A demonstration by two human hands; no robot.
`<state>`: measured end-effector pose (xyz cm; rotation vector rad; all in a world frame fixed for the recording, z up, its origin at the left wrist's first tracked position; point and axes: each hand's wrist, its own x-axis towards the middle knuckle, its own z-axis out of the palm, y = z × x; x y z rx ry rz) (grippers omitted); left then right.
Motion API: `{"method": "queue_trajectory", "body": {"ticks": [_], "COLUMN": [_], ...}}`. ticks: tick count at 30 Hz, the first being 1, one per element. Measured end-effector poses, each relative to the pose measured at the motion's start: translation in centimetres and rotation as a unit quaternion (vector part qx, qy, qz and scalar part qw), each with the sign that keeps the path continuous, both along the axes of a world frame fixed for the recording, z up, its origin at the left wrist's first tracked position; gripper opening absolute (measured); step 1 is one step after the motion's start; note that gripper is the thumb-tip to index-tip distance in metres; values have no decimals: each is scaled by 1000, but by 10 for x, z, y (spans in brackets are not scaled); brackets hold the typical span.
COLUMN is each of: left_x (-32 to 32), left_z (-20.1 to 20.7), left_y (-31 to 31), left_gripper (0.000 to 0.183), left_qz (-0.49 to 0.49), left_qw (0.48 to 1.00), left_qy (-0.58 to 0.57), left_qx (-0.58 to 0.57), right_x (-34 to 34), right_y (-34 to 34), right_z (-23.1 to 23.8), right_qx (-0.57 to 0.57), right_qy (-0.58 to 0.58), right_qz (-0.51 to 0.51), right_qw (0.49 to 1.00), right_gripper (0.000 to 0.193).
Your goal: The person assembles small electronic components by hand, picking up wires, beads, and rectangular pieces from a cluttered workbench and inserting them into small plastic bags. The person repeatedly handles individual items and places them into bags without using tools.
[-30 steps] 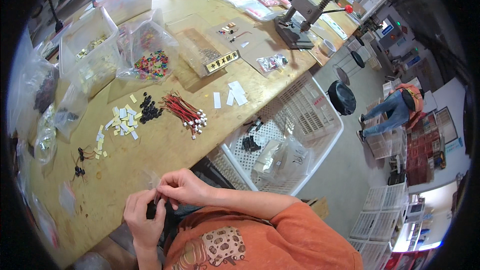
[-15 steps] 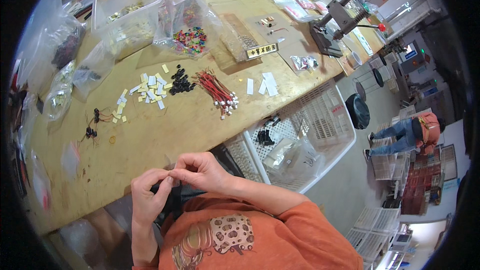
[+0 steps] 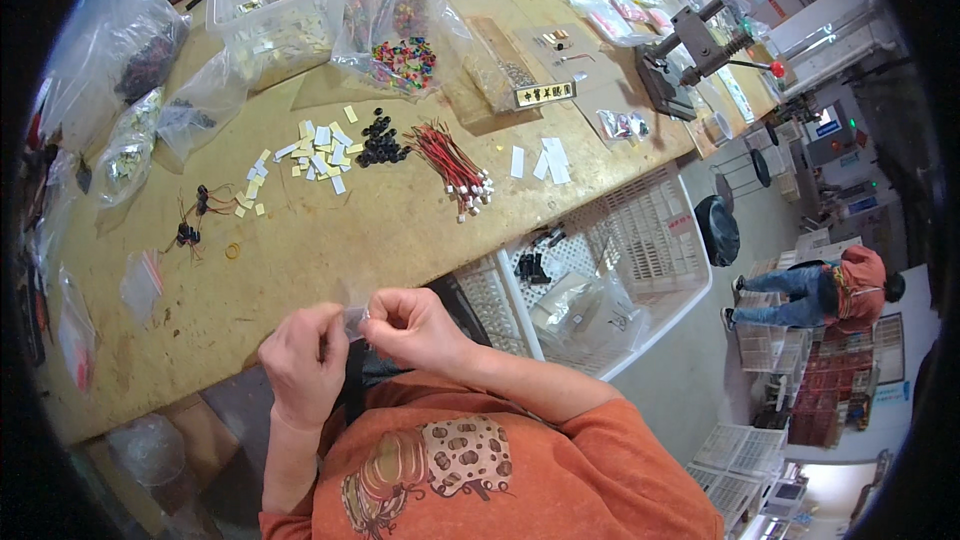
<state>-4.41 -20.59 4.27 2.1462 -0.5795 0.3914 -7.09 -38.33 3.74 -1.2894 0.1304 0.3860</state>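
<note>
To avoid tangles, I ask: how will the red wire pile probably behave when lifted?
The red wire pile looks thin-stranded, so probably floppy. Its strands lie loose and crossed, so they may snag one another. The small white end pieces suggest little weight.

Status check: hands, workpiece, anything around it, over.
Left hand and right hand closed on clear plastic. Plastic partly hidden, near table edge. Red wires beyond.

Metal press (image 3: 699, 40) (its knob (image 3: 777, 69) bright red), black stool (image 3: 717, 230), co-worker (image 3: 858, 285) in blue jeans (image 3: 785, 295), white crates (image 3: 738, 462)
</note>
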Motion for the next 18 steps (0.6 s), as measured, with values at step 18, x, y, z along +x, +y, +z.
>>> {"method": "queue_trajectory", "body": {"ticks": [18], "left_x": [7], "left_z": [-5], "left_y": [14], "left_gripper": [13], "left_qz": [-130], "left_qw": [990], "left_qy": [39], "left_qx": [-42], "right_x": [83], "right_y": [-212], "right_z": [15], "right_qx": [-629], "right_qy": [-153], "right_qz": [-175], "right_qw": [742], "right_gripper": [24]}}
